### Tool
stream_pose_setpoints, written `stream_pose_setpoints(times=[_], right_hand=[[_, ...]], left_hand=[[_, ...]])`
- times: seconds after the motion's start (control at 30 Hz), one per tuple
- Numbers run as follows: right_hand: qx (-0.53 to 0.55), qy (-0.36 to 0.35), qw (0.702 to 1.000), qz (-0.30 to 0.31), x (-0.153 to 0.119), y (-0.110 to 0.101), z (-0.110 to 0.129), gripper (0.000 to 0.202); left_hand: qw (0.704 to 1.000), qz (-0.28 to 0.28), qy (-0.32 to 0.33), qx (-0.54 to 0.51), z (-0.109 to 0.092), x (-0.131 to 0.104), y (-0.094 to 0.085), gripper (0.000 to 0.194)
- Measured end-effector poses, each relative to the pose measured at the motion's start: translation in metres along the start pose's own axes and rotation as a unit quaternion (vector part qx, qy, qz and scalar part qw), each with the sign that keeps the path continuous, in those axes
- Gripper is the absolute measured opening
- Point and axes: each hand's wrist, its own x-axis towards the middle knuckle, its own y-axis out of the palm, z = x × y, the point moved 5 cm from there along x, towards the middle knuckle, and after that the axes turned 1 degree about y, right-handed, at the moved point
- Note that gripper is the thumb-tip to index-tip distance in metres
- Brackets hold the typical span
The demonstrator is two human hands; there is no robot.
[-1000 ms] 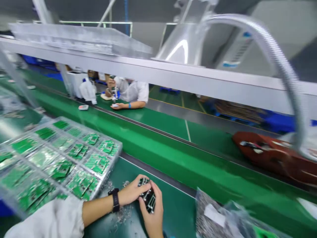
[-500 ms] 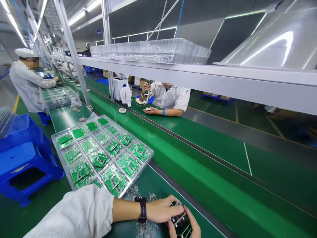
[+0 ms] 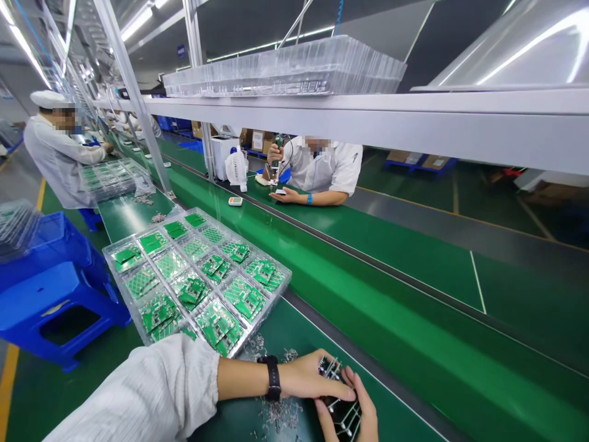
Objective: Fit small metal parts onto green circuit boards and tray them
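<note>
My left hand (image 3: 313, 376), with a black watch on its wrist, reaches in from the left and grips what look like several circuit boards (image 3: 348, 417), dark with pale edges and shiny metal parts. The left thumb presses across them. My right hand (image 3: 367, 410) wraps the same boards from the right, its fingers curled along their side; the lower part of this hand is cut off by the frame. Small loose metal parts (image 3: 281, 415) lie scattered under my left wrist. Beyond my forearm, a clear compartment tray (image 3: 107, 250) holds green circuit boards (image 3: 219, 325).
A green belt (image 3: 368, 319) runs beside the bench. Overhead, a white shelf (image 3: 350, 120) carries clear plastic trays (image 3: 285, 67). One person (image 3: 317, 172) works across the belt, another (image 3: 59, 147) at far left. A blue stool (image 3: 59, 307) stands left of the bench.
The view has shifted slightly, so the tray and bench appear a little further right. The boards have tilted a little between my hands; both hands keep their grip.
</note>
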Motion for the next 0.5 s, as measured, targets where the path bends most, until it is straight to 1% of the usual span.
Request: stream_pose_setpoints(times=[0.1,0.13,0.17,0.23,0.3,0.33,0.4,0.5], right_hand=[[-0.003,-0.013,1.0,-0.004,-0.001,-0.001,0.002,0.081],[-0.004,-0.013,1.0,-0.008,0.0,-0.001,0.003,0.081],[-0.006,-0.012,1.0,-0.014,0.0,-0.003,0.005,0.08],[-0.016,-0.021,0.999,-0.039,0.0,-0.007,0.009,0.077],[-0.027,-0.043,0.996,-0.07,0.001,-0.011,0.012,0.073],[-0.03,-0.055,0.995,-0.079,0.001,-0.013,0.014,0.071],[-0.028,-0.071,0.994,-0.076,0.001,-0.013,0.013,0.069],[-0.025,-0.069,0.996,-0.043,0.002,-0.009,0.005,0.071]], left_hand=[[1.0,0.0,-0.003,-0.018,-0.006,-0.002,0.002,0.043],[1.0,-0.002,-0.005,-0.022,-0.008,-0.003,0.003,0.041],[1.0,-0.002,-0.01,-0.024,-0.01,-0.004,0.003,0.041],[0.999,-0.005,-0.029,-0.027,-0.01,-0.005,0.003,0.05],[0.998,-0.005,-0.051,-0.031,-0.008,-0.006,0.003,0.06],[0.998,0.001,-0.056,-0.03,-0.008,-0.006,0.004,0.06],[0.998,0.008,-0.049,-0.026,-0.008,-0.008,0.006,0.056],[0.999,0.005,-0.029,-0.022,-0.011,-0.01,0.007,0.049]])
